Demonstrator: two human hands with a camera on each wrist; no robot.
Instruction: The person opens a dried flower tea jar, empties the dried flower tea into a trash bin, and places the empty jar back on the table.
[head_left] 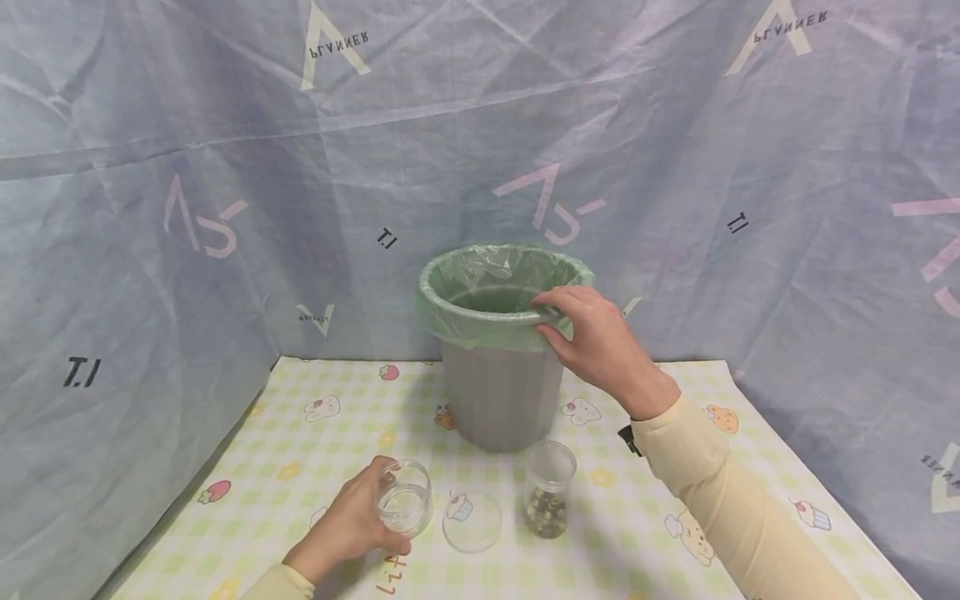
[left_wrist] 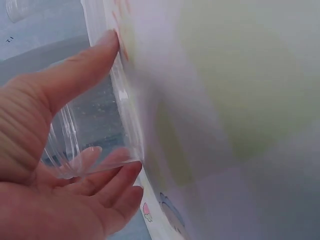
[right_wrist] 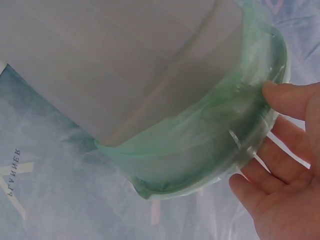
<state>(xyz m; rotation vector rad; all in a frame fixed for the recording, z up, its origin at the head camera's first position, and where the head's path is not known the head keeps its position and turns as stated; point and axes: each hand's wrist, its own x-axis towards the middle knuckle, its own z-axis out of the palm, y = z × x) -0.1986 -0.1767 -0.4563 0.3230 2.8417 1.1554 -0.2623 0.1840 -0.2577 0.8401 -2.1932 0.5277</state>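
Observation:
My left hand [head_left: 348, 517] curls round a clear plastic jar [head_left: 405, 507] near the front of the table, with the thumb on the near side and fingers on the far side. The left wrist view shows the thumb and fingertips close to the jar's [left_wrist: 95, 125] base. No contents show inside. At the back, my right hand [head_left: 600, 342] grips the rim of a grey trash bin [head_left: 502, 400] lined with a green bag [head_left: 480, 331]. The thumb presses the bag from outside while the fingers reach over the rim, as the right wrist view also shows.
A clear round lid [head_left: 472, 523] lies flat beside the held jar. To its right stands another clear jar [head_left: 550, 492], partly filled with small dark and pale pieces. A checked cloth [head_left: 300, 433] covers the table; hanging grey-blue fabric [head_left: 360, 183] encloses the back and sides.

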